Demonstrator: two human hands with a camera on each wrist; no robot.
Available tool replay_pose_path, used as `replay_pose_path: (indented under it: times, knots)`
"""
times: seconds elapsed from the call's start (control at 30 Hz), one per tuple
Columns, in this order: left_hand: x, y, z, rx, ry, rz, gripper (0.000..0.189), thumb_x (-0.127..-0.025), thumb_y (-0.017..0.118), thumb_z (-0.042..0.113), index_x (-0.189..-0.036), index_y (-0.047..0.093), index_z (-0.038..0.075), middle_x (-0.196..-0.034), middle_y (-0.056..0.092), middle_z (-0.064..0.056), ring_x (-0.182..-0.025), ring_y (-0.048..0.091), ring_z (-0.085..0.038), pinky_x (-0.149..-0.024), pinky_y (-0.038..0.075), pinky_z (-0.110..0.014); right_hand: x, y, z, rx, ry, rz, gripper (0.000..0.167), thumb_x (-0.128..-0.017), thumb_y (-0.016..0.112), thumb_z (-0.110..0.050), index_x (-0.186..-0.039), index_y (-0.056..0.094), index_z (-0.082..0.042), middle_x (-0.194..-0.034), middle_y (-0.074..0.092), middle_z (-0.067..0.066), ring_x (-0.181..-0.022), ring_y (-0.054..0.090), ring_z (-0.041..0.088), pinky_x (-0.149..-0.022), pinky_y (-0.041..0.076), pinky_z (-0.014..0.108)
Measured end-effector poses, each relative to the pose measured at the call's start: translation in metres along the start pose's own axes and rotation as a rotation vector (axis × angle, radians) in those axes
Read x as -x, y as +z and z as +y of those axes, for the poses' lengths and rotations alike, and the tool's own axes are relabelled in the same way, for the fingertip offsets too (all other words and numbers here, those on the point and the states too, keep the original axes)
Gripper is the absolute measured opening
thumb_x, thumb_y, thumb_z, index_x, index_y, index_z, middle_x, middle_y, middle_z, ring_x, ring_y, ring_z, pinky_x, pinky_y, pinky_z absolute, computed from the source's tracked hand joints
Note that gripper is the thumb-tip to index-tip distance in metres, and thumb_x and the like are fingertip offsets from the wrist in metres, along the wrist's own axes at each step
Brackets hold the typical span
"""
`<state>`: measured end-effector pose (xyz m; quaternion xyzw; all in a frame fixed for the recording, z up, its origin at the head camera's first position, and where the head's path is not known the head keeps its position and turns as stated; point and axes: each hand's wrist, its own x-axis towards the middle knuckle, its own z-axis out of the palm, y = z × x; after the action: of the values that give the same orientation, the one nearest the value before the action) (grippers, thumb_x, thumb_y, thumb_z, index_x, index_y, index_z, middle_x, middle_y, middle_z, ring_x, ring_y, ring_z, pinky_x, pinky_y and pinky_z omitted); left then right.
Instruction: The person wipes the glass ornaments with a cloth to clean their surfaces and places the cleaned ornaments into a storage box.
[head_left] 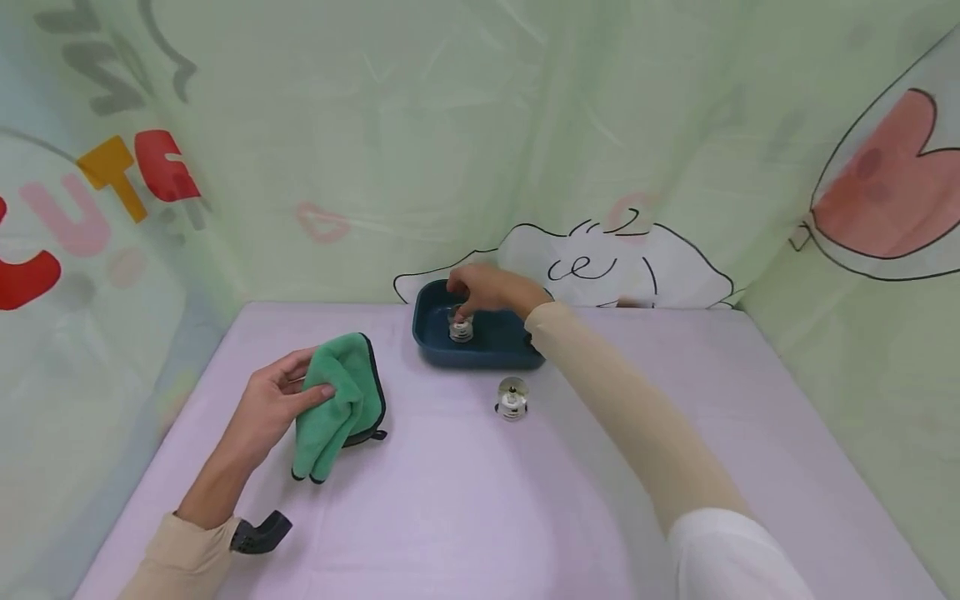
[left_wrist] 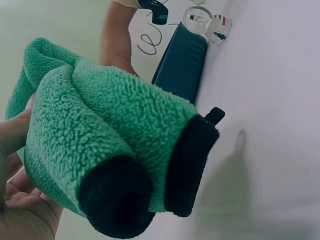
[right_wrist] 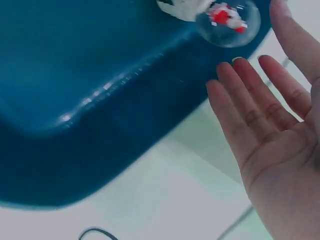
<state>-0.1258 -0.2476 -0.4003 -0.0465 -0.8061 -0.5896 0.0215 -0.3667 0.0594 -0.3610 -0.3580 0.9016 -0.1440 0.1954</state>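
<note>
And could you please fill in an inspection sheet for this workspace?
Surface: pale lilac tabletop, faint shadows on it.
Job's things: green cloth with dark edging; blue tray holding one snow globe; second snow globe upright on the tabletop in front.
Clutter: nothing seen.
Grips: left hand pinches the cloth; right hand is at the tray's globe, fingers relaxed, contact unclear.
Cables: nothing seen.
Surroundings: pale green curtains with printed letters and drawings.

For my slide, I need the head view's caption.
Left hand holds a green cloth; right hand hovers at a snow globe inside a blue tray.
</note>
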Motion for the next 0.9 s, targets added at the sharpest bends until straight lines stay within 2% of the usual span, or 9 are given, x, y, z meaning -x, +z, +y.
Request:
replay_pose_path:
  times: [0.2,0.37,0.47,0.67,0.8,0.9]
  knots:
    - [-0.011,0.008,0.005,0.000,0.003,-0.021,0.060,-0.091,0.079,0.017,-0.145,0.054,0.008,-0.134,0.065,-0.018,-0.104,0.069,-0.004,-0.084,0.057,-0.021,0.025,-0.008,-0.016,-0.064,-0.065,0.060,0.048,-0.090,0.080,-0.015,-0.132,0.062,0.000,-0.133,0.063,0.017,-0.121,0.061,0.029,-0.104,0.050,0.038]
    - [-0.016,0.014,0.009,0.011,0.014,-0.033,0.060,-0.091,0.079,0.017,-0.145,0.055,0.007,-0.134,0.064,-0.021,-0.105,0.069,-0.005,-0.084,0.057,-0.021,0.049,-0.004,-0.026,-0.155,-0.119,0.099,0.028,-0.091,0.078,-0.012,-0.117,0.070,-0.005,-0.118,0.069,0.011,-0.108,0.068,0.021,-0.095,0.055,0.032]
    - [-0.018,0.017,0.009,0.022,0.022,-0.040,0.060,-0.091,0.079,0.016,-0.145,0.055,0.006,-0.134,0.064,-0.022,-0.105,0.069,-0.005,-0.085,0.057,-0.022,0.064,0.001,-0.029,-0.167,-0.150,0.120,0.021,-0.091,0.078,-0.012,-0.110,0.072,-0.007,-0.113,0.071,0.008,-0.104,0.069,0.018,-0.091,0.057,0.031]
    - [-0.022,0.022,0.010,0.042,0.024,-0.044,0.060,-0.090,0.079,0.013,-0.144,0.055,0.005,-0.134,0.063,-0.022,-0.104,0.070,-0.006,-0.085,0.057,-0.022,0.090,0.014,-0.032,-0.129,-0.141,0.142,0.025,-0.089,0.081,-0.022,-0.109,0.072,-0.010,-0.112,0.072,0.005,-0.108,0.069,0.020,-0.094,0.056,0.036]
    - [-0.026,0.025,0.010,0.048,0.030,-0.051,0.060,-0.090,0.079,0.013,-0.145,0.054,0.005,-0.135,0.063,-0.022,-0.105,0.070,-0.007,-0.085,0.057,-0.022,0.106,0.023,-0.032,-0.121,-0.146,0.148,0.028,-0.087,0.083,-0.023,-0.110,0.073,-0.012,-0.111,0.072,-0.001,-0.108,0.069,0.020,-0.095,0.056,0.035]
    - [-0.029,0.029,0.011,0.054,0.037,-0.058,0.060,-0.090,0.079,0.012,-0.145,0.054,0.005,-0.135,0.063,-0.021,-0.105,0.070,-0.007,-0.086,0.057,-0.022,0.117,0.028,-0.030,-0.125,-0.142,0.150,0.031,-0.087,0.082,-0.023,-0.114,0.073,-0.011,-0.114,0.072,0.000,-0.109,0.069,0.021,-0.095,0.056,0.035]
